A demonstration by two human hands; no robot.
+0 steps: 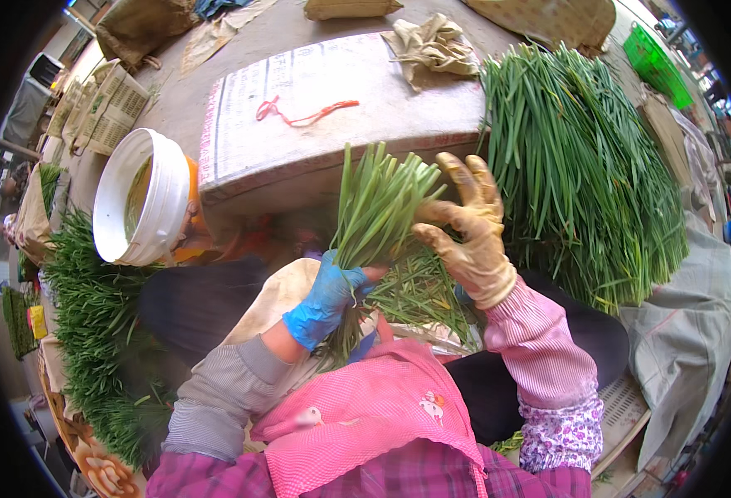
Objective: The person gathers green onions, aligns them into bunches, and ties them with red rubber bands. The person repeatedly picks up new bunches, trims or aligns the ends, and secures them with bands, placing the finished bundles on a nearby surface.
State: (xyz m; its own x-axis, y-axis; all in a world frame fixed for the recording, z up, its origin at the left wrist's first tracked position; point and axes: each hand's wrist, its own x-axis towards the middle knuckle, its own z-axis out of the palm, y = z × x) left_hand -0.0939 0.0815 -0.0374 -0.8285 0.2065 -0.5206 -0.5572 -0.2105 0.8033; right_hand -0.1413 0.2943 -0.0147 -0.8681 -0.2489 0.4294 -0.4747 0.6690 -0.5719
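Observation:
My left hand (330,297), in a blue glove, is closed around a bunch of green garlic chives (382,203) above my lap. The pale cut ends point up and away from me, and the leaves hang down below the fist. Just right of those ends is my right hand (469,232), in a stained cream glove, with its fingers spread and nothing in them. Loose chive leaves and trimmings (423,290) lie under the hands. A large heap of long chives (581,174) rises at my right, and another pile of greens (104,332) lies at my left.
Ahead stands a low block with a white printed cover (299,91), bearing a red tie strip (307,119) and a crumpled tan cloth (436,50). A white bucket (141,199) is tilted at the left. Farther off are a green crate (657,65) and a woven basket (112,108).

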